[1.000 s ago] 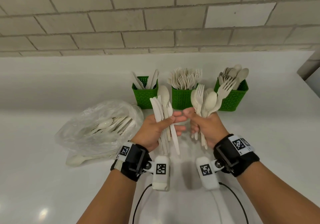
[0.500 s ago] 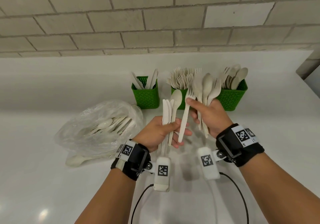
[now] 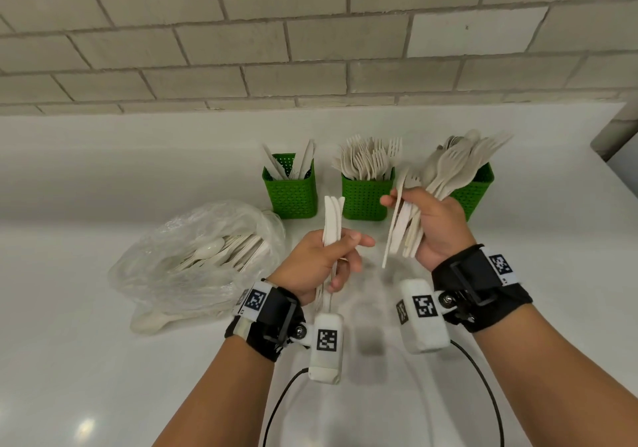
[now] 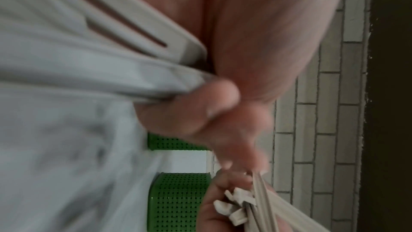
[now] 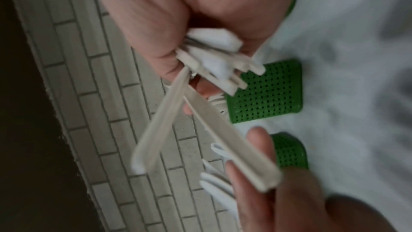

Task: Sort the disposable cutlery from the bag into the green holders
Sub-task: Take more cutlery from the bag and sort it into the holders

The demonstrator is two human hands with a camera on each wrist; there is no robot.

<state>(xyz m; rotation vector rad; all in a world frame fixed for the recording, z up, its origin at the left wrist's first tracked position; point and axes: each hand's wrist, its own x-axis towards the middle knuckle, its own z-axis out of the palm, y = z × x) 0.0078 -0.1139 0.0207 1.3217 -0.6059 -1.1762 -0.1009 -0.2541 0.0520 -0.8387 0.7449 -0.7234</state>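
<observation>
Head: left hand [image 3: 316, 263] grips knives [image 3: 332, 220] upright; right hand [image 3: 436, 220] clutches mixed cutlery bundle [image 3: 445, 179] before three green holders [image 3: 366, 195]; bag [image 3: 193, 257] left on surface [image 3: 103, 360].
Left wrist: blurred, fingers [image 4: 191, 112] curled round knife handles.
Right wrist: fist closed on bundle handle ends [image 5: 214, 59].

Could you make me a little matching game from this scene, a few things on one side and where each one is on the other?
Things:
1. knives
2. mixed bundle of spoons and forks
3. plastic bag
4. fork holder

Places:
A. lying on the counter, at the left
B. gripped in the left hand
C. standing in the middle of the three green holders
D. gripped in the right hand

Pairs: 1-B, 2-D, 3-A, 4-C
</observation>
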